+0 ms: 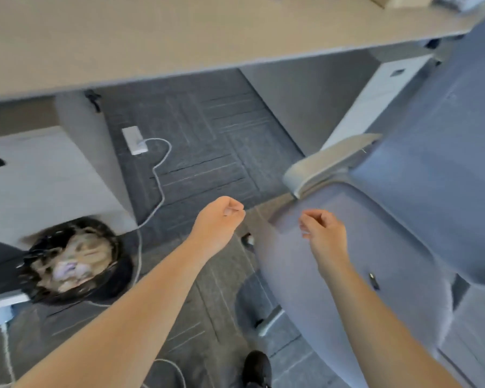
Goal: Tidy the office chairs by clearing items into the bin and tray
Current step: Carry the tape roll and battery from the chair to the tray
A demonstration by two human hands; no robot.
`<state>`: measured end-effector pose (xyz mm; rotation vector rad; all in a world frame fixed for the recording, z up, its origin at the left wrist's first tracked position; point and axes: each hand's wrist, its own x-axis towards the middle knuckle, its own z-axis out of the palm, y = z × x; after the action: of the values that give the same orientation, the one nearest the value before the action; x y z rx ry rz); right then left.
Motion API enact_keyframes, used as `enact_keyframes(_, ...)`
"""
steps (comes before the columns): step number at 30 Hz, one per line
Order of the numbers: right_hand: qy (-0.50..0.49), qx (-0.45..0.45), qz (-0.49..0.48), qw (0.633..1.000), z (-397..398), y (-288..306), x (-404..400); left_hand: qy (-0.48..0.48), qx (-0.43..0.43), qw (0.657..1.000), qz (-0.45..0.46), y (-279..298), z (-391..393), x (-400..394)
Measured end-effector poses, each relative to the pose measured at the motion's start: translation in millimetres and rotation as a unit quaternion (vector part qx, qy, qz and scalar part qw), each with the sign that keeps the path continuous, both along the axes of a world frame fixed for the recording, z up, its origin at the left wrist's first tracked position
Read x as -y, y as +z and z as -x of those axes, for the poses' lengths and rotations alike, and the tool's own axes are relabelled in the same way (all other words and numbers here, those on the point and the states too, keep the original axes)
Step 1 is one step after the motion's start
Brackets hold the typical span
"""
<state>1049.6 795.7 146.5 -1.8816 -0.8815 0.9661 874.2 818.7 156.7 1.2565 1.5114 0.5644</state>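
Observation:
A blue-grey office chair (288,275) stands on the right, its seat turned toward me. A small dark object (373,280) lies on the seat near the backrest. A round bin (39,289) with a black liner sits on the floor at the left, holding crumpled paper-like waste. My left hand (221,219) hovers over the floor between bin and chair, fingers curled shut, nothing visible in it. My right hand (323,231) hangs above the front of the seat, fingers also curled, apparently holding nothing. No tray is in view.
A long beige desk top (179,37) runs across the top. Under it stand grey drawer units (39,180). A white power strip (135,140) and its cable lie on the dark carpet. The chair's grey armrest (328,161) juts left. My black shoe (256,368) is below.

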Motion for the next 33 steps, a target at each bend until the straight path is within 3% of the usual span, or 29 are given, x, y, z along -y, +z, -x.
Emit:
enact_keyframes(11, -0.128, -0.018, 0.093, 0.987, -182.3, -93.8, 63.7, -0.149, -0.053, 0.984, 0.076, -107.3, -207.8, 17.9)
enact_keyframes(17, -0.142, -0.031, 0.128, 0.981, -230.7, -160.0, 62.0, -0.208, -0.171, 0.963, 0.015, -184.0, -276.6, 7.4)
enact_keyframes(24, -0.18, 0.005, 0.156, 0.971, -262.3, -202.2, 72.0, -0.277, -0.339, 0.896, -0.07, -233.0, -307.4, 3.3)
enact_keyframes(29, -0.181, 0.067, 0.189, 0.963, -273.8, -214.1, 76.2, -0.268, -0.259, 0.925, -0.067, -232.3, -324.7, 2.5)
enact_keyframes(33, -0.093, 0.142, 0.267, 0.949, -276.8, -221.9, 69.1, -0.289, -0.194, 0.934, -0.079, -229.8, -333.8, 4.5)
